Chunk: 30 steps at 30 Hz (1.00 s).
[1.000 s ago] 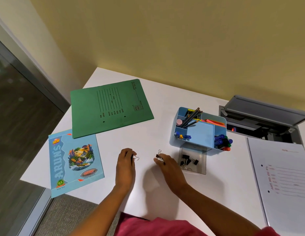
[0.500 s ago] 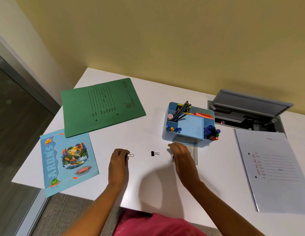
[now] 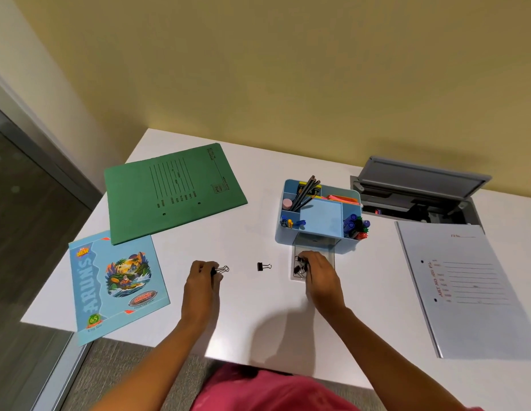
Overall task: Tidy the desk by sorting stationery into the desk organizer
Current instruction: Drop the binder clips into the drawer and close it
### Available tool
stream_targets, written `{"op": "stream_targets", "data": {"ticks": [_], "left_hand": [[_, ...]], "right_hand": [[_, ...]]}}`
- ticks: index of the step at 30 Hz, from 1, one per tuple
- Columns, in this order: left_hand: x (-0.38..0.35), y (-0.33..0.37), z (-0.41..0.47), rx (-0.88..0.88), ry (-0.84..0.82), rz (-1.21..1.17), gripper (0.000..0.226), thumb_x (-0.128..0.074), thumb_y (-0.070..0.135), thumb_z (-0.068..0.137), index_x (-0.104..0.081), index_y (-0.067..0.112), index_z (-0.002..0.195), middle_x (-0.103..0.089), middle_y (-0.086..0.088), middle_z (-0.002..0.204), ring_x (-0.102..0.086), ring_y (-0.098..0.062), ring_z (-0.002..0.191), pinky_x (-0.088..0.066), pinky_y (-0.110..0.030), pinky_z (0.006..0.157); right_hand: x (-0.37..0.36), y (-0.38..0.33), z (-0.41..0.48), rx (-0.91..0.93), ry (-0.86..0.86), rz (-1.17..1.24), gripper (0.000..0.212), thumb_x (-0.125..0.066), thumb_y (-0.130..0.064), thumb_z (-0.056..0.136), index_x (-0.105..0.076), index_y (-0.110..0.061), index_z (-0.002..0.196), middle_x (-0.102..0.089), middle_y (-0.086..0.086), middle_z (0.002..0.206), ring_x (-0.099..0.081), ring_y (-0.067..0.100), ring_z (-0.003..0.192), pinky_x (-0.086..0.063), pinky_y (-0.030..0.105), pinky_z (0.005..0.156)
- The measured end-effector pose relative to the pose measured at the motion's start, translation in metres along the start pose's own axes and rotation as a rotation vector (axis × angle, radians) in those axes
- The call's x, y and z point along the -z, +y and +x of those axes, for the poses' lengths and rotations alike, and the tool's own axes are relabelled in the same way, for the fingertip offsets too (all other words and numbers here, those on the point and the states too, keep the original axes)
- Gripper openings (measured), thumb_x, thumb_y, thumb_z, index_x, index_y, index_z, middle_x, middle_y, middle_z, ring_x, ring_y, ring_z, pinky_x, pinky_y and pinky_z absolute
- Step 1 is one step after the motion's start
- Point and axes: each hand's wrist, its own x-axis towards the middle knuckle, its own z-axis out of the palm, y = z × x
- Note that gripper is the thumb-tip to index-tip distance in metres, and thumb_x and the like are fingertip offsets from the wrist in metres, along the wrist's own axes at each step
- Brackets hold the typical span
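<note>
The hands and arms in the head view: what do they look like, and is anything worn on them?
Both the left hand and the right hand are bare, with no glove, ring or watch that I can see. The forearms are bare too, with no sleeve reaching them. A pink-red garment shows at the lower edge, on the person's body.
</note>
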Motion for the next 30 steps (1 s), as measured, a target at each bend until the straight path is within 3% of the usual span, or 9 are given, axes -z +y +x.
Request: {"op": "stream_targets", "data": {"ticks": [3, 8, 13, 17, 20, 24, 26, 27, 30], "left_hand": [[0.002, 0.001, -0.001, 0.024, 0.001, -0.009, 0.021, -0.063, 0.003, 0.087, -0.065, 0.002, 0.109, -0.058, -0.014, 0.108, -0.063, -0.023, 0.085, -0.044, -0.024, 0.076], [0.003, -0.002, -0.004, 0.067, -0.008, -0.026, 0.022, -0.064, 0.005, 0.087, -0.065, 0.003, 0.109, -0.058, -0.014, 0.108, -0.064, -0.024, 0.088, -0.045, -0.025, 0.077], [0.005, -0.001, -0.01, 0.084, 0.0, -0.069, 0.022, -0.065, 0.003, 0.086, -0.065, 0.001, 0.107, -0.058, -0.016, 0.107, -0.063, -0.023, 0.087, -0.047, -0.026, 0.081], [0.007, 0.004, -0.014, 0.074, 0.022, -0.08, 0.024, -0.067, 0.003, 0.084, -0.065, 0.001, 0.107, -0.059, -0.015, 0.106, -0.06, -0.017, 0.085, -0.043, -0.022, 0.08], [0.008, 0.008, -0.016, 0.072, 0.032, -0.072, 0.025, -0.068, 0.002, 0.083, -0.065, 0.0, 0.108, -0.059, -0.015, 0.105, -0.057, -0.014, 0.083, -0.042, -0.021, 0.078], [0.008, 0.01, -0.019, 0.067, 0.037, -0.063, 0.025, -0.069, 0.001, 0.082, -0.066, -0.001, 0.107, -0.061, -0.016, 0.104, -0.063, -0.023, 0.086, -0.042, -0.02, 0.078], [0.009, 0.009, -0.02, 0.075, 0.036, -0.064, 0.024, -0.069, 0.001, 0.082, -0.066, 0.0, 0.106, -0.06, -0.016, 0.103, -0.063, -0.021, 0.084, -0.042, -0.02, 0.077], [0.009, 0.009, -0.02, 0.081, 0.036, -0.065, 0.024, -0.069, 0.001, 0.082, -0.066, 0.0, 0.106, -0.06, -0.015, 0.103, -0.061, -0.018, 0.083, -0.042, -0.02, 0.077], [0.008, 0.009, -0.021, 0.086, 0.031, -0.073, 0.023, -0.07, 0.001, 0.081, -0.067, 0.001, 0.105, -0.06, -0.015, 0.102, -0.06, -0.016, 0.081, -0.043, -0.019, 0.077]], "right_hand": [[-0.001, -0.002, -0.002, 0.052, 0.071, -0.02, 0.038, -0.048, 0.012, 0.073, -0.065, -0.007, 0.102, -0.067, 0.008, 0.097, -0.062, 0.025, 0.091, -0.054, 0.038, 0.081], [-0.001, -0.019, -0.002, 0.123, 0.127, 0.018, 0.032, -0.05, 0.013, 0.072, -0.064, -0.007, 0.094, -0.063, 0.006, 0.091, -0.053, 0.013, 0.087, -0.041, 0.015, 0.083], [-0.021, -0.038, -0.001, 0.279, -0.014, 0.067, 0.044, -0.056, 0.024, 0.072, -0.063, -0.005, 0.105, -0.06, 0.007, 0.105, -0.052, 0.015, 0.101, -0.041, 0.013, 0.091], [-0.041, -0.051, 0.002, 0.263, -0.173, -0.015, 0.06, -0.055, 0.023, 0.072, -0.059, -0.011, 0.122, -0.057, 0.009, 0.127, -0.049, 0.02, 0.122, -0.048, 0.032, 0.097], [-0.051, -0.058, 0.003, 0.266, -0.336, -0.091, 0.075, -0.043, 0.022, 0.08, -0.037, -0.016, 0.145, -0.03, 0.007, 0.153, -0.028, 0.021, 0.141, -0.038, 0.031, 0.109], [-0.062, -0.06, 0.001, 0.254, -0.471, -0.198, 0.076, -0.045, 0.02, 0.085, -0.023, -0.014, 0.149, -0.012, 0.005, 0.159, -0.014, 0.021, 0.146, -0.032, 0.032, 0.111], [-0.062, -0.061, -0.003, 0.248, -0.437, -0.235, 0.065, -0.058, 0.016, 0.08, -0.041, -0.005, 0.139, -0.036, 0.014, 0.148, -0.036, 0.027, 0.136, -0.046, 0.033, 0.1], [-0.06, -0.063, -0.004, 0.265, -0.4, -0.265, 0.058, -0.07, 0.013, 0.068, -0.057, -0.005, 0.121, -0.054, 0.015, 0.127, -0.055, 0.026, 0.116, -0.054, 0.029, 0.081], [-0.057, -0.06, -0.006, 0.312, -0.362, -0.403, 0.052, -0.076, 0.013, 0.026, -0.061, -0.013, 0.069, -0.055, 0.001, 0.07, -0.056, 0.016, 0.062, -0.041, 0.022, 0.039]]}}
